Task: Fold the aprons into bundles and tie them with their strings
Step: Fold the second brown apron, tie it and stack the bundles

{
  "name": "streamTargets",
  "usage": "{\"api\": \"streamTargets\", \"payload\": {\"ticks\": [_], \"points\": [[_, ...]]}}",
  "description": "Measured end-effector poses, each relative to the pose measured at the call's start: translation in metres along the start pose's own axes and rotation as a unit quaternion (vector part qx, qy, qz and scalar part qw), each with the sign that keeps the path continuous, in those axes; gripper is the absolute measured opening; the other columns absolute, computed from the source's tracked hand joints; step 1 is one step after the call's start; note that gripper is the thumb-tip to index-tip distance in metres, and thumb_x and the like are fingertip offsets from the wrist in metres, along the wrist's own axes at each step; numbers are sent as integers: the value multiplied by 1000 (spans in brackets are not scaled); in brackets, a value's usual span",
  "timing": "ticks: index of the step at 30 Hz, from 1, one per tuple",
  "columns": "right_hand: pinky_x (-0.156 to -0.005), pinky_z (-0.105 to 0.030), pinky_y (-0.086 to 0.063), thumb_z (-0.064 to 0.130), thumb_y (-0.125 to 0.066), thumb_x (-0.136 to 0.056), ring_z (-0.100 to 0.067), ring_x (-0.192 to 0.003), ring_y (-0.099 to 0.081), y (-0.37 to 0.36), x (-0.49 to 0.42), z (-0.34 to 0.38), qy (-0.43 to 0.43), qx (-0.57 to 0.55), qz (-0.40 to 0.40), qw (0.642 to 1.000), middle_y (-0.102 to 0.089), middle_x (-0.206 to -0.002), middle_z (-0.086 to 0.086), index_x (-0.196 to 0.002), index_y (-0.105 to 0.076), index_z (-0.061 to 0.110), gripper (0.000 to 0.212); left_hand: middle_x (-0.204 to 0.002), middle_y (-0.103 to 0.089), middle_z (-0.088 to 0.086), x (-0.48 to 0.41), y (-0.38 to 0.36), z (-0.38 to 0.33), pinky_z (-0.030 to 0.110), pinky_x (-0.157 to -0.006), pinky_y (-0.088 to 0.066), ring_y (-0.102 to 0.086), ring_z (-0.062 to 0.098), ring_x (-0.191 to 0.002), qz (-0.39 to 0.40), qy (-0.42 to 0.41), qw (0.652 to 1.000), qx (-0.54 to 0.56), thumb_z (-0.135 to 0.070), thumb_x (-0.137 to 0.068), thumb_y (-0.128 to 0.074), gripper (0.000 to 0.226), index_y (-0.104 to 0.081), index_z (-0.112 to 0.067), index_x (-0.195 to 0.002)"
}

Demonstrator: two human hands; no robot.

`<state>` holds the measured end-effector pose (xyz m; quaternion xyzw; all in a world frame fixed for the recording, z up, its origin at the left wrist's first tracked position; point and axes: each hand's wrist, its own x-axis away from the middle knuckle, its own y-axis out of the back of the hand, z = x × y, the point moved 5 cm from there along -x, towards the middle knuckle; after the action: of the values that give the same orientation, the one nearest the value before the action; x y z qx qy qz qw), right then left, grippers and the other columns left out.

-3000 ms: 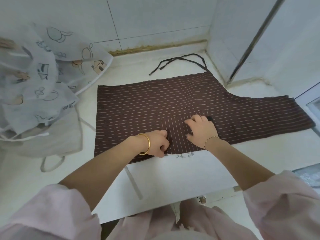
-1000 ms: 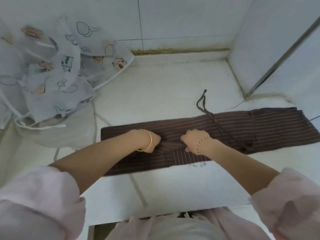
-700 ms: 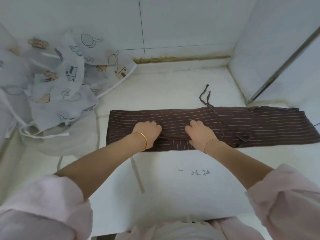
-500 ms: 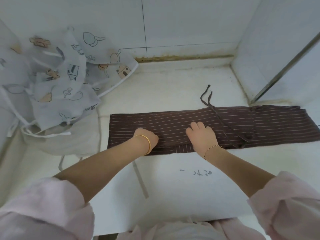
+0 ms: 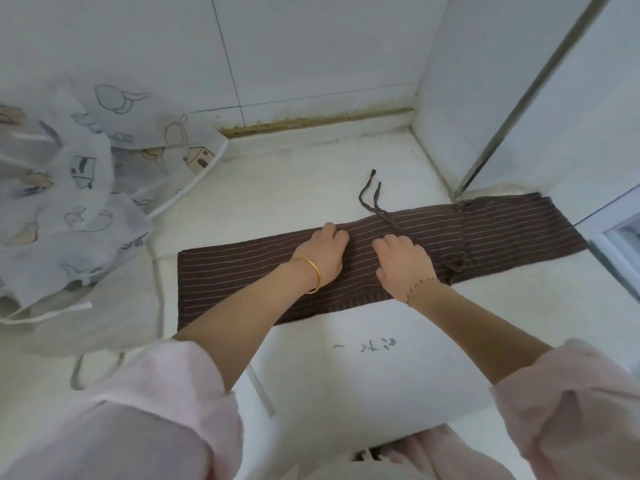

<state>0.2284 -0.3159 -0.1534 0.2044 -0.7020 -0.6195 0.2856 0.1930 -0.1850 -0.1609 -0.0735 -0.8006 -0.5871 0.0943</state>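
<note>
At the upper left of the frame a heap of white printed aprons [image 5: 79,188] spills over the white counter [image 5: 294,174], one white tie [image 5: 78,372] looping toward the lower left. To its right, across the middle of the frame, the brown striped apron [image 5: 235,278] lies folded into a long narrow strip, slanting slightly upward to the right and ending near the metal frame [image 5: 512,109] at the corner.

The left hand [image 5: 322,258], a gold bangle [image 5: 313,277] on its wrist, lies on the strip with its fingers curled over the far edge, gripping the cloth. Just right of it the right hand [image 5: 405,268], with a thin chain bracelet [image 5: 422,285], rests on the strip with bent fingers; whether it pinches the fabric or only presses on it I cannot tell.

The dark strings [image 5: 372,195] start on the counter above the strip and cross it diagonally, passing beside the right hand. Below the strip, faint handwriting [image 5: 367,345] marks the counter. Pink sleeves [image 5: 166,403] fill the bottom corners.
</note>
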Motion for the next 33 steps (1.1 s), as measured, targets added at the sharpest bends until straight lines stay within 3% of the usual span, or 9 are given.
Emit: {"api": "streamTargets", "payload": {"ticks": [6,9,12,14,17,20,23,28,33], "points": [[-94,-49,-42,23,-55,-87,-41,-129,-31,-12,31,-55,-196,13,80,977,-19,-150,-14,-146,-9,19,74,-134,-29,14,-28,-15,-38,41,-92,-48,-43,30,-116,42,-32,997,-54,-10,-85,-60,69,-21,-17,-142],[-84,-45,-46,24,-51,-89,-42,-120,-42,-12,49,-84,-286,13,147,947,-16,-152,-19,-149,-2,16,78,-130,-36,14,-38,-17,-44,42,-92,-48,-47,30,-112,109,-31,988,-105,-15,-81,-67,73,-22,-19,-138],[-77,-36,-49,13,-48,-90,-29,-94,-59,-10,64,-104,-293,21,205,933,-57,-115,-13,-133,-41,7,44,-125,-43,12,-50,-14,-48,39,-88,-51,-52,30,-109,187,-16,972,-144,-23,-75,-75,77,-26,-17,-135],[-81,-32,-48,8,-43,-91,-25,-86,-60,-10,76,-110,-241,48,277,929,-61,-95,-5,-113,-59,8,28,-109,-52,8,-59,-9,-56,34,-77,-51,-57,24,-95,195,-3,971,-136,-27,-82,-68,59,-38,-11,-129],[-88,-34,-45,15,-37,-94,-26,-94,-59,-13,90,-108,-182,33,370,911,-56,-96,-3,-107,-61,13,27,-90,-54,1,-66,4,-74,29,-67,-44,-54,18,-82,124,-15,984,-128,-33,-92,-50,29,-53,-12,-111],[-76,-33,-48,32,-46,-95,-25,-87,-58,-7,83,-117,-221,-26,271,937,-57,-95,-3,-104,-57,15,23,-93,-57,1,-58,-6,-103,28,-68,-45,-54,17,-82,149,-74,982,-89,-50,-88,-53,34,-50,-16,-95],[-74,-31,-45,46,-58,-86,-22,-92,-55,-6,68,-123,-235,-65,126,962,-54,-103,-6,-111,-47,11,45,-99,-45,-1,-46,-27,-117,32,-76,-46,-49,18,-90,187,-112,969,-114,-63,-76,-61,59,-44,-16,-107],[-67,-29,-41,23,-55,-89,-21,-81,-51,-30,70,-118,-235,-127,160,950,-56,-108,-8,-117,-39,11,34,-111,-48,6,-48,-34,-113,31,-79,-48,-47,18,-89,161,-122,975,-94,-39,-84,-62,41,-44,-14,-110],[-71,-31,-40,4,-49,-89,-28,-97,-60,-28,72,-128,-226,-132,147,954,-57,-114,-13,-122,-37,7,35,-102,-48,2,-50,-23,-114,23,-66,-43,-49,16,-82,213,-101,970,-61,-13,-83,-61,22,-45,-18,-97]]}}
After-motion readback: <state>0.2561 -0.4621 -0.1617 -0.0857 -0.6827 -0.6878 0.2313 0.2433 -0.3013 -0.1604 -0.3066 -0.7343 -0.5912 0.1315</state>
